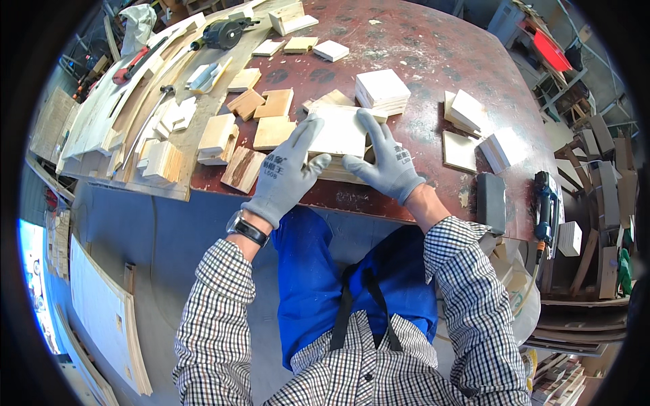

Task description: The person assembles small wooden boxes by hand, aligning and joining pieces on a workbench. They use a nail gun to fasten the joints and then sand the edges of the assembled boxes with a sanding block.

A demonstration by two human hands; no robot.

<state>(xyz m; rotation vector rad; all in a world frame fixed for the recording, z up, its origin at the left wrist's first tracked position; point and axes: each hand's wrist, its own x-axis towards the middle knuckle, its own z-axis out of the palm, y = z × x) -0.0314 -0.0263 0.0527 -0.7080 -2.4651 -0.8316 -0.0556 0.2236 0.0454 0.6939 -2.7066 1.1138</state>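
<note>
A pale, flat-topped wooden board [340,132] lies near the table's front edge, with more wooden pieces showing under it. My left hand [288,169], in a grey glove, grips its left side, the fingers along the edge and the thumb at the near corner. On the right side my right hand [384,159], gloved the same way, holds it likewise. Both thumbs point inward at the near edge. The fingertips' undersides are hidden. Just behind the right hand stands a stack of square wooden blocks [382,91]. Notched wooden pieces [274,103] lie beyond the left hand.
The dark red table [420,40] carries loose blocks [460,150] on the right. A black rectangular block [491,203] and a blue-and-black power tool [544,206] lie at its right front edge. Long planks [115,115] and a black circular power tool [227,32] occupy the left.
</note>
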